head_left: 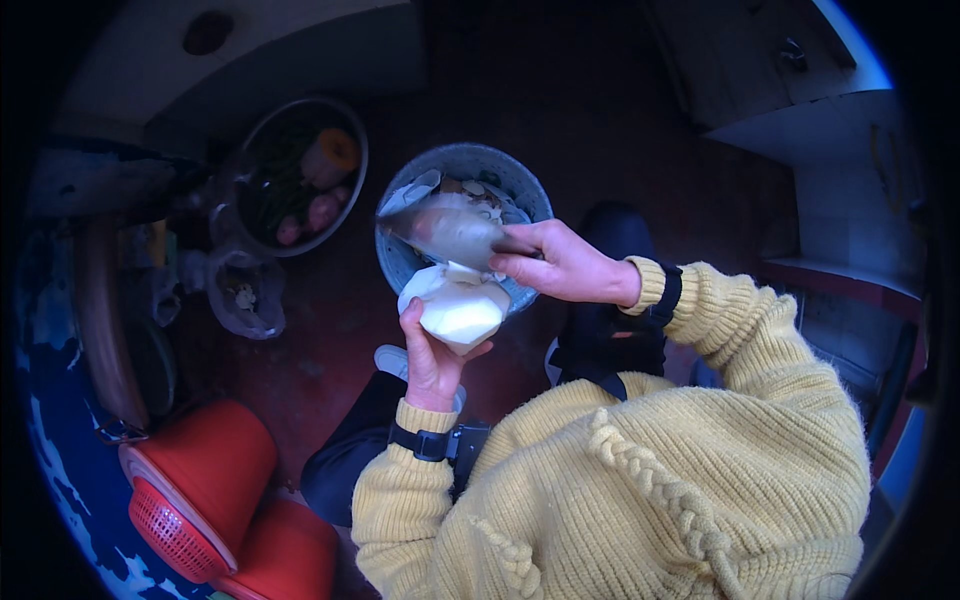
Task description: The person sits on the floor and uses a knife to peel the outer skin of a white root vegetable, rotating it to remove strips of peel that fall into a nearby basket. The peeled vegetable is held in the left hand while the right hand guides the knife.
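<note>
The white, lumpy, peeled vegetable [464,313] sat gripped in the left hand [432,368], at the near rim of a round blue-grey bucket [392,262]. Just far of it, the right hand [572,262] clutched a wide grey metal knife [447,230], blade leftward.

No readable text, label, number or sign — anywhere in view
Can make out no lettering on the motion-blurred knife blade [445,232], the grey-blue bucket [470,151], the dark wristband [425,443] on the left arm, the red tub [240,455] or the clear plastic bag [262,321] — too dim around the edges to tell about anything smaller there
</note>
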`<state>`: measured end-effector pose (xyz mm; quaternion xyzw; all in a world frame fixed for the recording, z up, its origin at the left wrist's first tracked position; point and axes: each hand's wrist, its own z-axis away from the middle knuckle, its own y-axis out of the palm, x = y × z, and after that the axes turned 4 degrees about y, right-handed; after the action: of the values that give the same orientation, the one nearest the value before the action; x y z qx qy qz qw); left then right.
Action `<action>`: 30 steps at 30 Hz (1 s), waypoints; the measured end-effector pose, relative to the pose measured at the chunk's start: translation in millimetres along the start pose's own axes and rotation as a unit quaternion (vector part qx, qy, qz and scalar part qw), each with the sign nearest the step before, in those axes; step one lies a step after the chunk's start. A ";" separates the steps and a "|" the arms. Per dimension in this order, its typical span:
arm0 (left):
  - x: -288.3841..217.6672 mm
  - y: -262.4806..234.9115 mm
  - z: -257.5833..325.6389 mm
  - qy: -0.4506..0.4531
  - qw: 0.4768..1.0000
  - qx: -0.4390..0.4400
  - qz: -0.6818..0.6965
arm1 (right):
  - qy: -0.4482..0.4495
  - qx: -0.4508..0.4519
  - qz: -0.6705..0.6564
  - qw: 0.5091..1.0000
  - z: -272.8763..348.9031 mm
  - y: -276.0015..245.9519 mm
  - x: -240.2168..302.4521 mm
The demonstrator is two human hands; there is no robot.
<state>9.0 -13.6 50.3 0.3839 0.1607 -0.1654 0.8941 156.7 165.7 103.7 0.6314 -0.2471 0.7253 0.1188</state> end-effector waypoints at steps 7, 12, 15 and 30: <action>4.1 -13.1 -3.2 -0.008 0.999 -0.038 0.028 | -0.018 0.075 0.206 0.976 17.1 -12.2 1.6; 0.8 -7.3 -9.4 0.020 0.990 0.084 0.114 | -0.119 0.114 0.261 0.951 39.4 -17.2 15.4; -1.8 -2.4 -4.9 0.018 0.988 0.114 0.105 | -0.097 0.138 0.289 0.942 40.9 -16.1 16.8; -13.5 9.5 8.2 0.032 0.997 0.064 0.030 | -0.123 0.141 0.267 0.945 46.6 -16.2 35.7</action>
<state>2.2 -11.1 67.2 0.4499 0.1668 -0.1362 0.8667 198.3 150.7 145.7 0.6372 -0.3149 0.6742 -0.2006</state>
